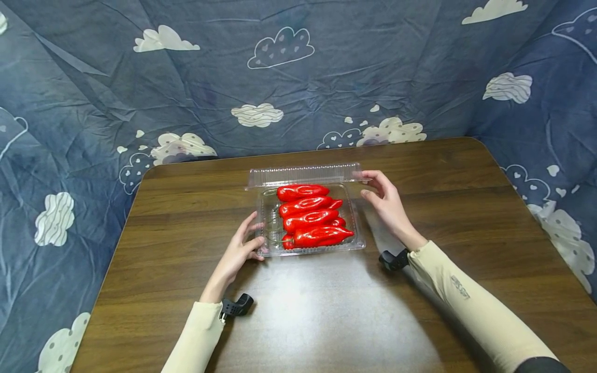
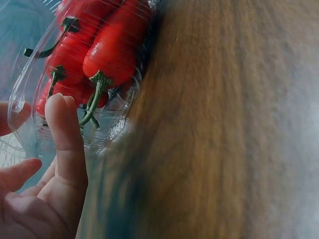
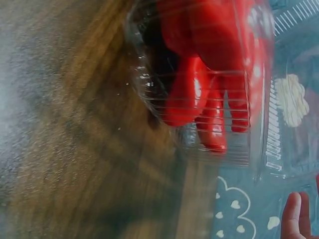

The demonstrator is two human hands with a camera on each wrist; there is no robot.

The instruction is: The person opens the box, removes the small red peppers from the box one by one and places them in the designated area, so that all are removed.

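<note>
A clear plastic clamshell box (image 1: 275, 253) sits on the table, holding several shiny red peppers (image 1: 310, 221) with green stems. Its ridged lid (image 1: 303, 175) stands raised along the far side. At the box's left side is my left hand (image 1: 239, 249), its fingers spread along the rim and wall. One of its fingers (image 2: 67, 132) lies in front of the wall in the left wrist view. My right hand (image 1: 387, 204) reaches to the lid's right end with bent fingers, thumb apart from them. Only a few of its fingertips (image 3: 294, 211) show in the right wrist view.
The brown wooden table (image 1: 196, 207) has rounded far corners. Behind it and at both sides hangs a blue cloth (image 1: 224, 57) printed with pale clouds. A black band with a small device (image 1: 394, 260) is on the right wrist, a similar device (image 1: 238, 304) on the left.
</note>
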